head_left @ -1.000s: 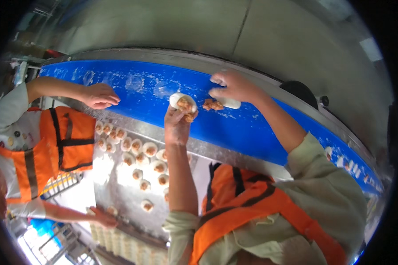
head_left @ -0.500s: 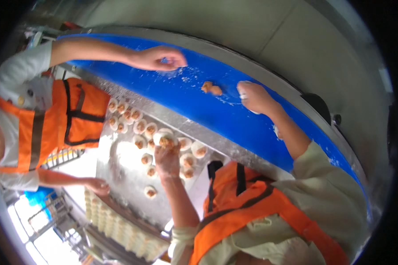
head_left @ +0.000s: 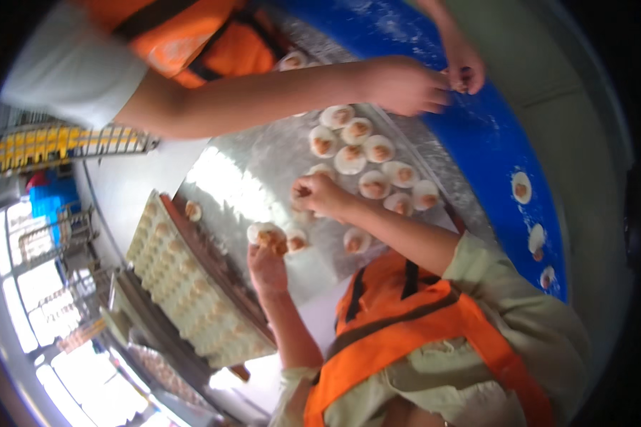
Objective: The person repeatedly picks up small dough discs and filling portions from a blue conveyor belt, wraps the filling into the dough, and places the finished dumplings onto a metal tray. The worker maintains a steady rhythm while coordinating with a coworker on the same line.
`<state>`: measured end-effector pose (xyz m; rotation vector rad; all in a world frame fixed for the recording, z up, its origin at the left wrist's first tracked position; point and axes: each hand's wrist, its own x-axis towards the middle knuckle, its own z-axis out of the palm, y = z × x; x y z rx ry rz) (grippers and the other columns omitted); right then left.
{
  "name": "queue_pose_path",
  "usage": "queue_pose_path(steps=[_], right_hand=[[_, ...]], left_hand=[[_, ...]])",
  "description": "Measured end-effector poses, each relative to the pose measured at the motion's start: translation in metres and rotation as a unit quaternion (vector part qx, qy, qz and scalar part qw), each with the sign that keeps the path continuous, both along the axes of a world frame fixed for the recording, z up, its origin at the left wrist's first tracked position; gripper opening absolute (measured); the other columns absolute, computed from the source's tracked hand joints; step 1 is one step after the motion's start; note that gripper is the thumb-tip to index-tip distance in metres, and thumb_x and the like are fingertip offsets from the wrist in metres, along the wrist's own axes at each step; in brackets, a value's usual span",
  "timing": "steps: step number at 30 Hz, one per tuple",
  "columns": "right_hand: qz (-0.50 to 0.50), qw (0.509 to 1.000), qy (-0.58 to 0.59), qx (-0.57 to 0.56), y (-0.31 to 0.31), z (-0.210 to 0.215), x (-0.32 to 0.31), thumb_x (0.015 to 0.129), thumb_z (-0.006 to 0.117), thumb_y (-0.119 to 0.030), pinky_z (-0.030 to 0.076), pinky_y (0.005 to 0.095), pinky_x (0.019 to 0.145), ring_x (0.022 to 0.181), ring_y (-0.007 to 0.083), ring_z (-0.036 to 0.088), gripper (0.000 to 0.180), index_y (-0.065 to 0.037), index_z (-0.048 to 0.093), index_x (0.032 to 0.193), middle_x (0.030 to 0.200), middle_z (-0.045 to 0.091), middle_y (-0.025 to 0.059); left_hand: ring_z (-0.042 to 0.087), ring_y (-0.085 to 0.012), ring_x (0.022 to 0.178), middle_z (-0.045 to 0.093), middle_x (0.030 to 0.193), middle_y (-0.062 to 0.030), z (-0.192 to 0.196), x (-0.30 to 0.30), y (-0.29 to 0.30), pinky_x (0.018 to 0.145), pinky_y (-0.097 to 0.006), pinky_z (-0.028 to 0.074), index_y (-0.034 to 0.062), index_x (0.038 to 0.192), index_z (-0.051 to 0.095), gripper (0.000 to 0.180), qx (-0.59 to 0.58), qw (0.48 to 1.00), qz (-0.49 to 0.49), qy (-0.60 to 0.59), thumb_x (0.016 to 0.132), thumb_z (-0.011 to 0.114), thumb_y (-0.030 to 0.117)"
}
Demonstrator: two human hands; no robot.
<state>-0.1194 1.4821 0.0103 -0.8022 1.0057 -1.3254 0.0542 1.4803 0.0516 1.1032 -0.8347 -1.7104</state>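
Note:
My left hand [head_left: 267, 274] is closed around a white dough round with lumpy brown filling [head_left: 269, 238], raised over the near edge of the metal table. My right hand [head_left: 320, 196] reaches across above the table among the dough rounds. Its fingers are curled together, and whatever they hold is hidden. Behind its knuckles a dough round [head_left: 322, 170] shows in part. Several flat white dough rounds with brown filling [head_left: 374, 184] lie in loose rows on the metal table [head_left: 263, 153], right of and beyond my right hand.
A co-worker's arm [head_left: 263, 96] crosses the far side; their two hands meet at the blue belt [head_left: 488, 135] around something small. Three dough pieces [head_left: 521, 188] lie along the belt at right. Trays with rows of pale rounded pieces [head_left: 192, 285] stand at left, beside racks [head_left: 57, 149].
The view has swung left. My right hand has left the blue belt for the table, while my left hand still holds its dough round. The co-worker's hands have come together at the belt.

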Motion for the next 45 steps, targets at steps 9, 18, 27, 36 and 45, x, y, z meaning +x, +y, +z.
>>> queue_pose_path(steps=[9,18,27,36,45], right_hand=[[-0.073,0.962,0.262,-0.016,-0.093,-0.018,0.101,0.073,0.053,-0.009,0.043,0.0252,0.06,0.065,0.012,0.053,0.016,0.0,0.055,0.086,0.075,0.056,0.0048],[0.064,0.971,0.228,0.038,-0.021,0.034,0.11,0.066,0.064,-0.013,0.043,0.0258,0.065,0.071,0.0119,0.054,0.031,0.001,0.053,0.091,0.077,0.058,0.0085],[0.025,0.941,0.32,0.109,-0.015,0.037,0.088,0.064,0.059,-0.007,0.041,0.0261,0.054,0.059,0.0119,0.052,0.018,0.002,0.054,0.079,0.064,0.055,0.0075],[0.055,0.97,-0.08,0.221,0.039,0.038,0.027,0.066,0.05,-0.007,0.042,0.0235,0.052,0.058,0.0121,0.052,0.016,-0.001,0.051,0.081,0.07,0.054,0.0052],[-0.11,0.982,-0.009,0.15,0.037,0.051,0.016,0.069,0.051,-0.003,0.036,0.021,0.045,0.052,0.0079,0.046,0.008,-0.001,0.051,0.076,0.063,0.051,0.0027]], left_hand=[[0.05,-0.0226,0.091,0.051,0.099,-0.0097,0.002,0.074,-0.02,0.083,-0.037,0.04,0.002,0.104,0.045,0.032,0.067,0.981,-0.019,0.178,0.072,0.053,0.005],[0.053,-0.017,0.078,0.053,0.089,-0.0083,-0.023,0.062,-0.033,0.064,-0.026,0.044,0.0013,0.103,0.044,0.027,0.126,0.958,0.116,0.228,0.076,0.046,0.0],[0.052,-0.0169,0.077,0.052,0.09,-0.0083,-0.011,0.031,-0.036,0.064,-0.025,0.044,0.0019,0.1,0.043,0.027,0.098,0.984,0.032,0.145,0.075,0.05,0.004],[0.053,-0.0208,0.078,0.052,0.088,-0.0069,-0.009,-0.002,-0.049,0.068,-0.034,0.046,0.0051,0.101,0.044,0.024,0.183,0.977,-0.107,0.015,0.08,0.051,0.015],[0.053,-0.0214,0.088,0.053,0.096,-0.0097,-0.008,-0.024,-0.034,0.075,-0.036,0.043,0.0021,0.102,0.046,0.03,0.085,0.944,-0.318,0.017,0.079,0.054,0.021]])
